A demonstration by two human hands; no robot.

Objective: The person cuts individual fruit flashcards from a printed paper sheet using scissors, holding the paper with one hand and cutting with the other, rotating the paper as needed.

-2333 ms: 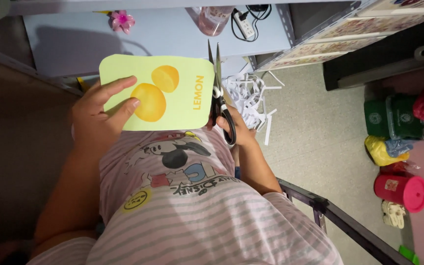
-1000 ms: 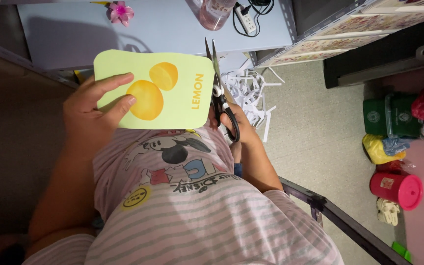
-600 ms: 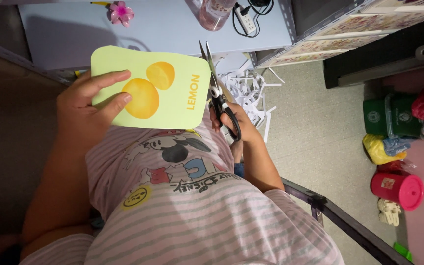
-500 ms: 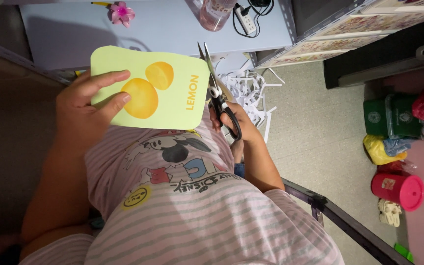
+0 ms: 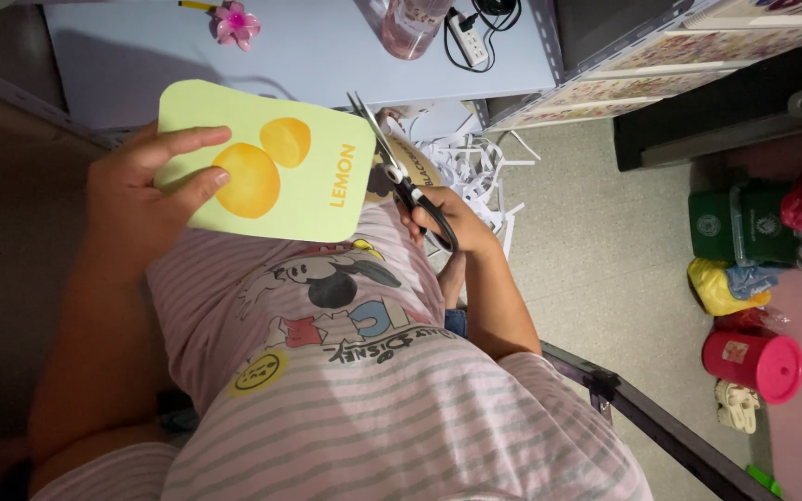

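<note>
- Nearest, your striped shirt (image 5: 373,408) fills the view below the card.
- Your left hand (image 5: 136,199) grips the card (image 5: 266,162) at its left edge, fingers spread across the two yellow circles printed on it.
- Your right hand (image 5: 452,223) is clenched through the black handles of the scissors (image 5: 401,172); their blades point up just beside the card's right edge. You cannot tell from this view whether they touch the card.
- White paper strips (image 5: 480,172) lie on the floor right of the card.
- Beyond the card stands a pale blue table (image 5: 317,51), with a pink flower (image 5: 237,20) and a power strip (image 5: 466,35) on it.
</note>
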